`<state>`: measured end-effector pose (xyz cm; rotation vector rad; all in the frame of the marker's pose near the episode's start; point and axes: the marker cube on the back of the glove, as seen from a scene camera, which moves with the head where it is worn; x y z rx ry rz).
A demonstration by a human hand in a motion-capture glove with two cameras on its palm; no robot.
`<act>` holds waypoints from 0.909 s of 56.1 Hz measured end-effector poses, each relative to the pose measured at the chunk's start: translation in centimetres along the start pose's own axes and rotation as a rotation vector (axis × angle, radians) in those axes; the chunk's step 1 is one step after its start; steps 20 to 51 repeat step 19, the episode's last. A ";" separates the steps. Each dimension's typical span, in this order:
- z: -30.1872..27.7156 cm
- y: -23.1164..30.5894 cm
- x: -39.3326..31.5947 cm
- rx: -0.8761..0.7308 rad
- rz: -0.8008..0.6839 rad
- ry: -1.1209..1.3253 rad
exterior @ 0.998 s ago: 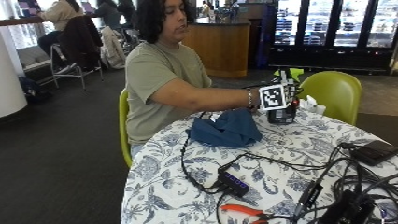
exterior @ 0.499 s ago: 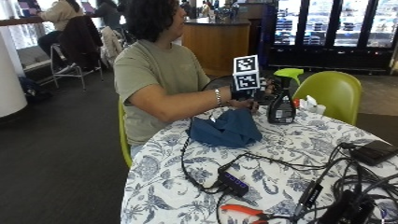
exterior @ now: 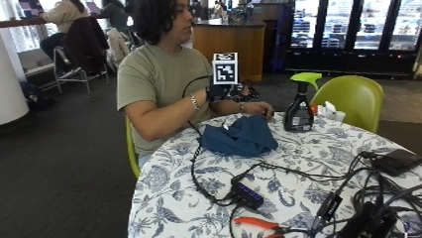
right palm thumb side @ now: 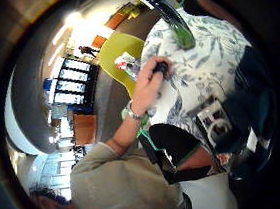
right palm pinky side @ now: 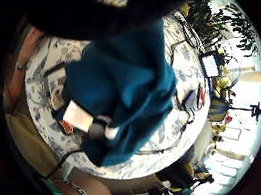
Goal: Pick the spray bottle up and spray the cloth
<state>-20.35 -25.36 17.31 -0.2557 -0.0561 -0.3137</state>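
The spray bottle (exterior: 299, 110), dark with a green trigger head, stands upright on the floral table (exterior: 310, 148) at its far side. A crumpled blue cloth (exterior: 240, 137) lies left of it in front of the person; it also fills the middle of the little finger side palm view (right palm pinky side: 121, 91). My gloved right hand (exterior: 219, 92) hangs in the air above the cloth's far edge, close to the chest, away from the bottle and holding nothing. The bare left hand (exterior: 258, 108) (right palm thumb side: 150, 83) rests on the table between cloth and bottle.
Black cables cross the near table, with a black hub (exterior: 247, 193), orange-handled pliers (exterior: 259, 223) at the front edge and a black device (exterior: 398, 161) at the right. A green chair (exterior: 352, 96) stands behind the bottle, with small white items (exterior: 328, 110) beside it.
The gloved hand was at the bottle a second ago. It has drawn back left toward the person's chest. The bottle stays standing on the table.
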 end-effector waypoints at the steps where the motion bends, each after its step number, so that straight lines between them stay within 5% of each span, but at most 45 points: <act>1: 0.0 0.3 -0.2 -0.002 -0.002 0.007; 51: 0.0 2.3 -1.4 0.031 -0.030 0.033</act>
